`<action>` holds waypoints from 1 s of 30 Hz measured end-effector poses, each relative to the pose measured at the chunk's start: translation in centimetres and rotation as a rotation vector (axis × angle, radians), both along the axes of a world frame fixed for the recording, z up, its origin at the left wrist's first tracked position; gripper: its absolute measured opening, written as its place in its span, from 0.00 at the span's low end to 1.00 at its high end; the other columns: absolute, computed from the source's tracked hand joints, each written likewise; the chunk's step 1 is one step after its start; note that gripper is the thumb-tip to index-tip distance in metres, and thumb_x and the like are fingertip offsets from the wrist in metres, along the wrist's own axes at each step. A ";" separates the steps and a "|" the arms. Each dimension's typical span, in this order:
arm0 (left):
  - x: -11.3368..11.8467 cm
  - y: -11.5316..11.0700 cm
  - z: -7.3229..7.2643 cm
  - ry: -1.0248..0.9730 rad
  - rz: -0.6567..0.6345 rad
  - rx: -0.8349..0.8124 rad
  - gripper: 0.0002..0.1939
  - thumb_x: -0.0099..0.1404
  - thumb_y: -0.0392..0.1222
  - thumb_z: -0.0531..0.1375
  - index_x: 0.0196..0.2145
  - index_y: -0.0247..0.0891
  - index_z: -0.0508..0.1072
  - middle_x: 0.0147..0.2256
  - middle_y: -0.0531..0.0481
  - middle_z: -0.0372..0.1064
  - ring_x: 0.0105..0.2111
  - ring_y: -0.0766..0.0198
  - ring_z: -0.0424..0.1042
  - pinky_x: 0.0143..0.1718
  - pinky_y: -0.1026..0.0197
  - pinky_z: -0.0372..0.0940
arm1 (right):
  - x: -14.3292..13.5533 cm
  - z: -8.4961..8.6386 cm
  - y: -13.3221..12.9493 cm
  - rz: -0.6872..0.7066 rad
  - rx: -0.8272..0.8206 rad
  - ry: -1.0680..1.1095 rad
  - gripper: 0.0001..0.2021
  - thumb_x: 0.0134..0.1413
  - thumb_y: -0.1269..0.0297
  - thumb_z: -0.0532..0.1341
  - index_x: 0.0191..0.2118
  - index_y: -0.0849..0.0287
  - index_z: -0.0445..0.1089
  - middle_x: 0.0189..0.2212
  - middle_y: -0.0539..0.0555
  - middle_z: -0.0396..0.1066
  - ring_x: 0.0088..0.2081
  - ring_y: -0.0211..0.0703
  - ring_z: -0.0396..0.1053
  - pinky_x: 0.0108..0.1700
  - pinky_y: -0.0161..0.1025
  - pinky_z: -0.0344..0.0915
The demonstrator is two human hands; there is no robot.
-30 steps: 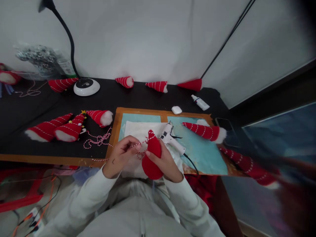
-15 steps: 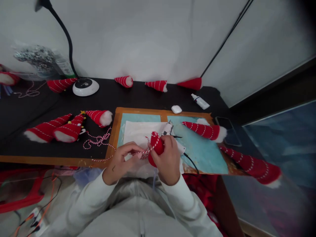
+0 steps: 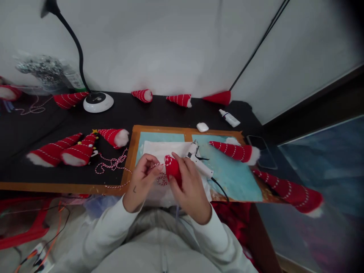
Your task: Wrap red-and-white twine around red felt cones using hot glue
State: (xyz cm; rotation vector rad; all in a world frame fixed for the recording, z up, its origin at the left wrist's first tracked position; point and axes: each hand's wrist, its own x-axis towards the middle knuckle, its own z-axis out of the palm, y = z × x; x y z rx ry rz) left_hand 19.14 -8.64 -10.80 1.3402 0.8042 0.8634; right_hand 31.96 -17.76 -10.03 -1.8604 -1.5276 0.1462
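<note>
My right hand (image 3: 189,185) is wrapped round a small red felt cone (image 3: 174,169), whose tip carries turns of red-and-white twisted cord. In a pinch, my left hand (image 3: 145,180) grips the red-and-white cord (image 3: 156,165), which runs taut to the cone's tip. A loose coil of the cord hangs below, between the two hands. More cord (image 3: 112,163) lies tangled on the black tabletop to the left. Beside my right hand, a white glue gun (image 3: 200,163) lies on the mat with its black cable trailing off the front edge.
Several red cones with white stuffing, such as a striped cone (image 3: 234,151), lie around the board. A white bottle (image 3: 229,118), a white case (image 3: 202,127) and a phone (image 3: 263,151) are on the right. The lamp base (image 3: 98,102) stands back left; a white sheet (image 3: 153,148) covers part of the mat.
The red cone has turned, its tip now facing my left hand. My right hand has shifted slightly left and down, uncovering more of the glue gun. My left hand has risen a little.
</note>
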 end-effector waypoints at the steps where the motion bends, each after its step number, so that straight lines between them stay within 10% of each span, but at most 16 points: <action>1: -0.2 0.1 0.0 0.009 0.026 0.024 0.17 0.62 0.55 0.65 0.33 0.39 0.69 0.27 0.56 0.62 0.27 0.68 0.60 0.28 0.66 0.57 | 0.2 0.0 0.0 -0.011 -0.016 0.019 0.23 0.60 0.62 0.57 0.60 0.59 0.62 0.44 0.60 0.68 0.46 0.55 0.70 0.49 0.52 0.71; 11: -0.5 -0.2 0.1 0.027 -0.036 0.119 0.14 0.66 0.51 0.62 0.32 0.38 0.74 0.26 0.54 0.67 0.26 0.67 0.63 0.28 0.65 0.59 | 0.3 -1.6 0.7 -0.106 -0.104 0.081 0.20 0.62 0.53 0.56 0.53 0.62 0.57 0.32 0.59 0.74 0.32 0.54 0.75 0.31 0.44 0.69; 30: 0.6 -0.8 0.7 0.112 -0.086 0.416 0.07 0.69 0.41 0.61 0.32 0.39 0.75 0.27 0.55 0.66 0.27 0.69 0.63 0.30 0.65 0.58 | 0.5 -1.9 1.2 -0.242 -0.009 -0.143 0.18 0.57 0.67 0.61 0.54 0.54 0.71 0.47 0.60 0.71 0.45 0.55 0.70 0.46 0.50 0.69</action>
